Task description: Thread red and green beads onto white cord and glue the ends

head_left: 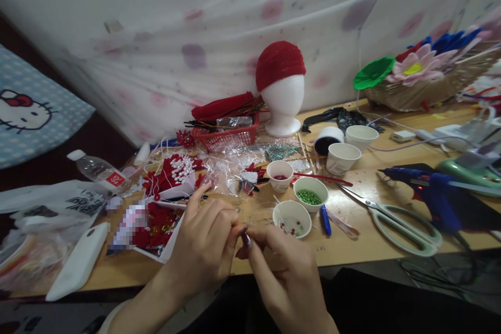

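Observation:
My left hand (pixel 205 240) and my right hand (pixel 284 269) meet at the table's front edge, fingertips pinched together. Whatever they hold is too small to make out; thin, wire-like strands show just above the fingertips. Dark, shiny nails show on my right hand. Close beyond it stands a paper cup (pixel 278 225) with a few red and green beads inside. Behind that are a cup of green beads (pixel 313 207) and a cup of red beads (pixel 279 186). Left of my left hand lies an open white box (pixel 156 257) with red and gold pieces.
Scissors (pixel 407 224) and a blue glue gun (pixel 430 188) lie at right, near a blue pen (pixel 325 220). A foam head (pixel 285 102) with a red cap and a red basket (pixel 227 138) stand behind. A bottle (pixel 97 169) and a white phone (pixel 80 261) lie left.

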A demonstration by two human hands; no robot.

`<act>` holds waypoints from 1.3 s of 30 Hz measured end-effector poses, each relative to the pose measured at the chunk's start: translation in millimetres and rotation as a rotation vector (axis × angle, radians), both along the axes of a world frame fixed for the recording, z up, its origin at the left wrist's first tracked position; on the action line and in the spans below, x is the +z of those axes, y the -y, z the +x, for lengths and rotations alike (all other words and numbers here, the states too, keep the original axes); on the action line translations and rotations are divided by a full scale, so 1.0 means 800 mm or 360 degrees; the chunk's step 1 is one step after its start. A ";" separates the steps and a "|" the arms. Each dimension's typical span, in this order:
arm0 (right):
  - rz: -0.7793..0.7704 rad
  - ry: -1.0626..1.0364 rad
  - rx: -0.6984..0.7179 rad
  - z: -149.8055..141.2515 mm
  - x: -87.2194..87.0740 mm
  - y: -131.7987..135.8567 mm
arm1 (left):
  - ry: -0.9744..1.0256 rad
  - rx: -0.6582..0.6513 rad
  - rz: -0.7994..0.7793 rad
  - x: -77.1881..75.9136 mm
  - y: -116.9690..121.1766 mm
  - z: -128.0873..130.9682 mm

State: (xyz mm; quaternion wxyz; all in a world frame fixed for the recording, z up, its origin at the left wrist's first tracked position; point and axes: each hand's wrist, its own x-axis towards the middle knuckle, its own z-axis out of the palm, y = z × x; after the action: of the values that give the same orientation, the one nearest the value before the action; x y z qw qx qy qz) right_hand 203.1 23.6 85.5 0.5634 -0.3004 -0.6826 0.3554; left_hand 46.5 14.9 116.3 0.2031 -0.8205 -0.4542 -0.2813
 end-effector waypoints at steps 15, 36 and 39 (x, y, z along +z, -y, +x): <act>-0.0175 -0.0012 0.0164 -0.003 -0.010 0.002 | 0.0512 0.0064 -0.0261 -0.002 0.010 -0.012; -0.0378 -0.0131 0.0014 -0.056 -0.072 -0.008 | 0.0698 0.0329 -0.0113 -0.034 0.028 -0.070; -0.0438 -0.0147 -0.0006 -0.062 -0.088 -0.013 | 0.0672 0.0379 -0.0065 -0.033 0.033 -0.093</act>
State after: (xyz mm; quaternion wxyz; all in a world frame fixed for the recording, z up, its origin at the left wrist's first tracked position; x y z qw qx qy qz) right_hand 153.2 33.7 15.5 0.5484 -0.3593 -0.6002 0.4582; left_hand -27.8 -11.4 90.0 0.1188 -0.6881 -0.5858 -0.4114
